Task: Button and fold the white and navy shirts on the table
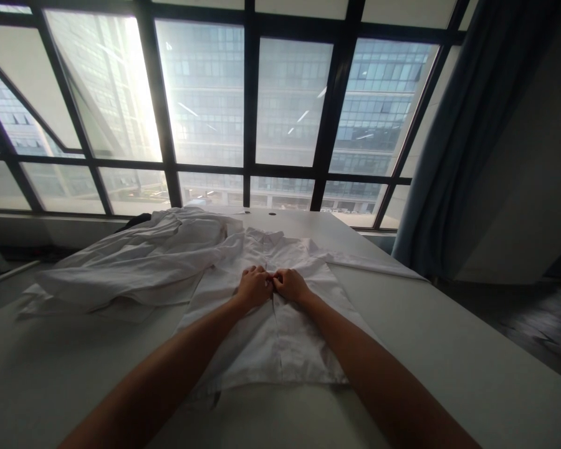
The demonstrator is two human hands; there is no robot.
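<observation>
A white shirt [243, 355] lies spread on the table, its collar [264, 236] at the far end and its hem towards me. One sleeve [378, 264] stretches out to the right. Over the middle of the chest, my left hand [255, 285] pinches the front placket with bent fingers. My right hand [290, 285] meets it from the other side, fingertips closed on the same edge of cloth. The fingertips of both hands nearly touch. Whether a button sits between them is too small to tell. Below the hands the placket seam runs down to the hem.
A heap of white garments [135, 262] lies on the left of the white table [425, 330], against the shirt. Dark-framed windows [206, 93] rise behind the table. A blue-grey curtain [449, 143] hangs at the right, past the table's edge.
</observation>
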